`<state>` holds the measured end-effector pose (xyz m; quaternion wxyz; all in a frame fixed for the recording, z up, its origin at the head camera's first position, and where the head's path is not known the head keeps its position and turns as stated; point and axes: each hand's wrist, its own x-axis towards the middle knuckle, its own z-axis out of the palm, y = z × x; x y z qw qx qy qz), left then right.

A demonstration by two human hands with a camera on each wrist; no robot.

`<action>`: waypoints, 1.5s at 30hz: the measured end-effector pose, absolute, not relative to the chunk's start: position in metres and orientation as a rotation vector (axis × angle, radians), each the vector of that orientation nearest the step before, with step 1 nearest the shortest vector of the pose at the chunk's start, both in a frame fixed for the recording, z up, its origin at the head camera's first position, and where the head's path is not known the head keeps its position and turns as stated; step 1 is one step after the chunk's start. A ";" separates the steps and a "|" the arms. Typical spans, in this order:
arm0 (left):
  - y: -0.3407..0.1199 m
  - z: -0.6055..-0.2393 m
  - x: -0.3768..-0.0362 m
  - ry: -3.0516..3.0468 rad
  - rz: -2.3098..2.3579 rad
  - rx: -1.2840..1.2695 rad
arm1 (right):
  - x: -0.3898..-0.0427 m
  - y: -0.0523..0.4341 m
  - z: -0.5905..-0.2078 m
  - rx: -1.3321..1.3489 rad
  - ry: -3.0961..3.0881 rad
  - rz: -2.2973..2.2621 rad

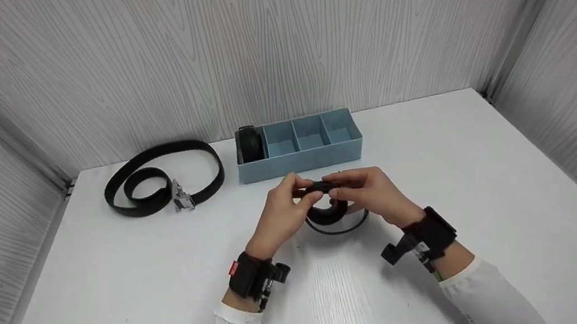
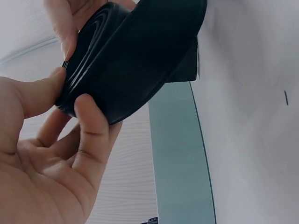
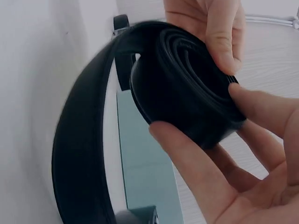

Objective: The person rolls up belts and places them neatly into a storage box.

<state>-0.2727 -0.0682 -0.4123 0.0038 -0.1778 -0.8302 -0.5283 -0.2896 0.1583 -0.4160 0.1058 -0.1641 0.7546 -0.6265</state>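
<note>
Both hands hold a black belt (image 1: pixel 328 216) above the middle of the table, in front of the box. Part of the belt is wound into a coil, and a loose length hangs below it in a wide loop. My left hand (image 1: pixel 280 213) pinches the coil's edge between thumb and fingers. On the other side, my right hand (image 1: pixel 374 192) pinches the coil too, its thumb near the left thumb. The right wrist view shows the layered coil (image 3: pixel 187 84) and the loose strap (image 3: pixel 81 140) curving away. A shiny grey piece (image 3: pixel 138 215) at that view's bottom edge is partly cut off.
A pale blue box (image 1: pixel 300 161) with several compartments stands near the back wall. Its leftmost compartment holds a rolled black belt (image 1: pixel 250 145). To the left, another black belt (image 1: pixel 219 169) lies loosely curled with a silver buckle (image 1: pixel 182 196). Grained panels enclose the white table (image 1: pixel 171 291).
</note>
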 end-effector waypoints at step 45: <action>-0.067 -0.410 -0.271 -2.515 -1.722 -0.521 | -0.293 0.157 -0.420 -0.369 2.137 -1.994</action>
